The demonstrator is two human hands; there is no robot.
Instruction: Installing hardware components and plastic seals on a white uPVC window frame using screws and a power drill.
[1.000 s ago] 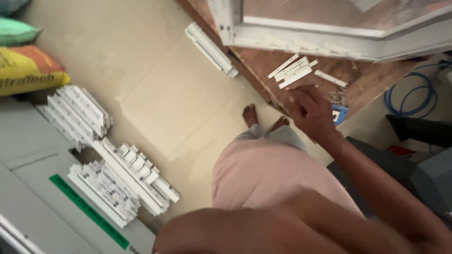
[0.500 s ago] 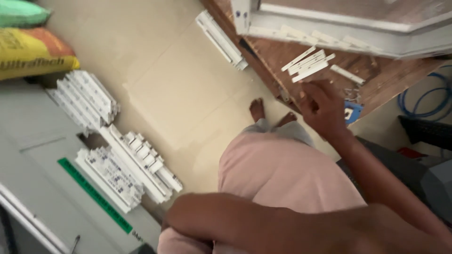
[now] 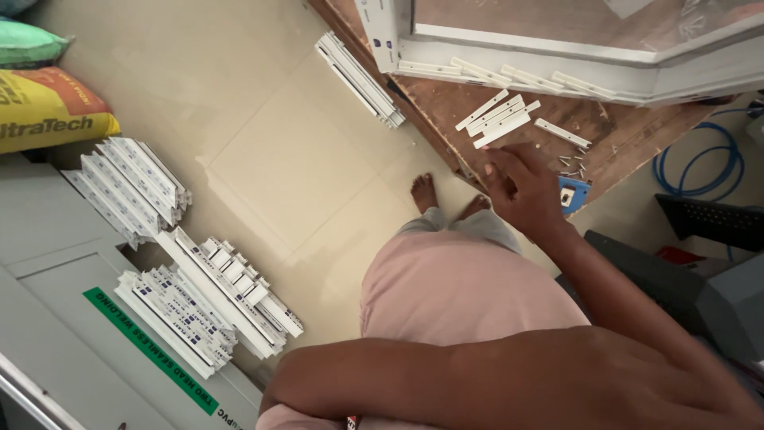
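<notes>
Right hand point(image 3: 521, 187) rests loosely spread on wooden bench point(image 3: 446, 111) near white strips point(image 3: 497, 119); left hand seemingly hidden.

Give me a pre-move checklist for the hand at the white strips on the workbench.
1. Right hand free and resting on the workbench edge: ok.
2. White strips close ahead of the hand, not touched: ok.
3. Loose screws beside the hand, could scatter: not ok.
4. Window frame lying flat beyond the strips: ok.
5. Left hand out of sight, only the forearm shows: cannot tell.
</notes>
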